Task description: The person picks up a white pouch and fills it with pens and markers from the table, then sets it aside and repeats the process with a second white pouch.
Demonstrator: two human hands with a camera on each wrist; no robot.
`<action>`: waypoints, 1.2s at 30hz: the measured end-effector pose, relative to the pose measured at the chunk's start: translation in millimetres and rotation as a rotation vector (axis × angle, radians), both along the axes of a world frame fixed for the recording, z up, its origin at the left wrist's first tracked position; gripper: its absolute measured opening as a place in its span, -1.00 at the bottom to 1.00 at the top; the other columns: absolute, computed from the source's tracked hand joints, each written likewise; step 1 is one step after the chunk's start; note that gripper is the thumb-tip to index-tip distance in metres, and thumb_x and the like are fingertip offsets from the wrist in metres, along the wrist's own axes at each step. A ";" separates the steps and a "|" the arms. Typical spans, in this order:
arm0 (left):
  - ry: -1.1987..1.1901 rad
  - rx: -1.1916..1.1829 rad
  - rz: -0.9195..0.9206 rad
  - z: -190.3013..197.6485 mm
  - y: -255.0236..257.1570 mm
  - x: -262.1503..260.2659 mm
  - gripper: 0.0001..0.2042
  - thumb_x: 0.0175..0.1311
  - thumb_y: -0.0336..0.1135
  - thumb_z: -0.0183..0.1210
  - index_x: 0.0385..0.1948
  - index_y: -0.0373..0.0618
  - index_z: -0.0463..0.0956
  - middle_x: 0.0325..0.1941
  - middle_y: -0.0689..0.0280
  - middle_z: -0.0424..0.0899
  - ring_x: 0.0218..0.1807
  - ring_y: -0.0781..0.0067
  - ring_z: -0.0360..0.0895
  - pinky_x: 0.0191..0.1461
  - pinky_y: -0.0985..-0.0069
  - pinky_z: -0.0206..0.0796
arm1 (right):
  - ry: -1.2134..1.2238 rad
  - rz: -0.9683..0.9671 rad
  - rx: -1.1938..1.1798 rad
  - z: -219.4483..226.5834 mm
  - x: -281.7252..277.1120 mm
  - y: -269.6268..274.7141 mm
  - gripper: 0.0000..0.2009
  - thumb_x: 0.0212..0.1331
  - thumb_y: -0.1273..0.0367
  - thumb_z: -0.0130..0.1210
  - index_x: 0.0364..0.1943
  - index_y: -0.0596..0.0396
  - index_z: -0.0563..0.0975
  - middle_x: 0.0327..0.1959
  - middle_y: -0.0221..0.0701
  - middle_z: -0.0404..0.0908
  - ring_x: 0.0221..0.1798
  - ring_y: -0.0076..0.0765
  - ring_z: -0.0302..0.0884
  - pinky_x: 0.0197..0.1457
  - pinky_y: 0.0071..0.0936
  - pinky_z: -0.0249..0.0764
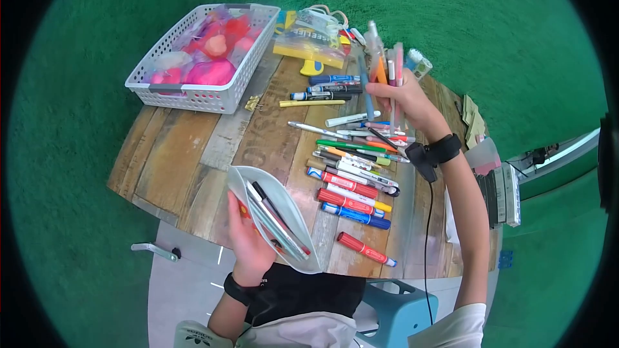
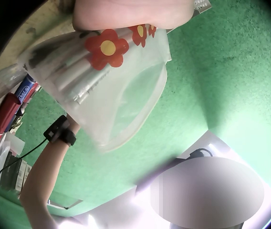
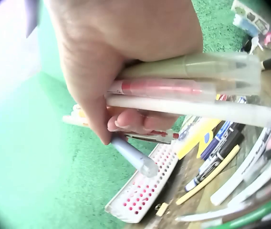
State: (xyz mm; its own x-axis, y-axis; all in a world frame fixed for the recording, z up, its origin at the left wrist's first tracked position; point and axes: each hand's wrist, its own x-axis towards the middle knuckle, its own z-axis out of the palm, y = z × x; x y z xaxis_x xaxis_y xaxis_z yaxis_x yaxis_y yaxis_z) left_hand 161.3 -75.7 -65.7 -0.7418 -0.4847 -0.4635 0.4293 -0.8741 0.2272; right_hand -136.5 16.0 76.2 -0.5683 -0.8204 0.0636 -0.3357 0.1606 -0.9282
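Green carpet (image 1: 71,154) lies beyond our wooden worktop (image 1: 174,154), where loose markers (image 1: 348,183) lie right of a white basket (image 1: 219,98). Our left hand (image 1: 253,245) has its fingers gripping an open pouch (image 1: 285,188) with pens (image 1: 276,221) inside, near the worktop's front edge. Our right hand's (image 1: 416,104) fingers clutch a bunch of pens (image 1: 391,74).
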 end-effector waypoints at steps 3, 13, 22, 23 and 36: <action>0.156 0.044 -0.060 -2.4 -3.9 2.3 -0.44 0.37 0.28 -0.17 0.00 -0.01 0.52 -0.18 0.25 0.70 -0.21 0.27 0.68 -0.13 0.26 0.58 | -0.059 0.027 -0.058 9.0 17.9 7.2 -0.81 0.12 0.33 0.27 -0.35 0.09 0.48 -0.65 -0.59 0.38 -0.63 -0.69 0.27 -0.55 -0.64 0.17; 0.186 -0.267 0.105 10.4 6.9 -4.1 -0.48 0.46 0.17 -0.21 0.21 0.01 0.36 0.11 0.28 0.56 0.13 0.30 0.52 0.21 0.20 0.37 | -0.662 0.265 -0.221 33.4 150.4 9.3 -0.81 0.19 0.36 0.20 -0.24 0.14 0.46 -0.69 -0.54 0.41 -0.71 -0.64 0.30 -0.62 -0.63 0.21; 0.082 -0.418 0.272 33.2 40.7 -13.0 -0.44 0.47 0.21 -0.35 0.18 -0.03 0.33 0.03 0.33 0.54 -0.03 0.41 0.52 0.10 0.35 0.37 | -0.702 0.206 -0.295 22.8 192.8 19.5 -0.83 0.19 0.34 0.21 -0.32 0.13 0.51 -0.59 -0.53 0.45 -0.56 -0.68 0.36 -0.51 -0.67 0.24; 0.062 -0.462 0.309 31.6 41.9 -13.7 -0.43 0.47 0.22 -0.36 0.16 -0.03 0.34 -0.01 0.34 0.55 -0.08 0.42 0.52 0.06 0.37 0.37 | -0.649 0.166 -0.264 22.1 194.4 18.9 -0.82 0.17 0.32 0.23 -0.33 0.13 0.52 -0.59 -0.53 0.46 -0.55 -0.68 0.37 -0.51 -0.67 0.25; 0.049 -0.484 0.355 36.7 49.0 -12.7 -0.47 0.47 0.19 -0.26 0.22 -0.01 0.29 0.16 0.33 0.48 0.17 0.34 0.45 0.27 0.27 0.26 | -0.360 0.038 -0.315 0.9 196.0 24.1 -0.77 0.13 0.30 0.25 -0.28 0.20 0.59 -0.45 -0.48 0.57 -0.39 -0.60 0.49 -0.29 -0.59 0.40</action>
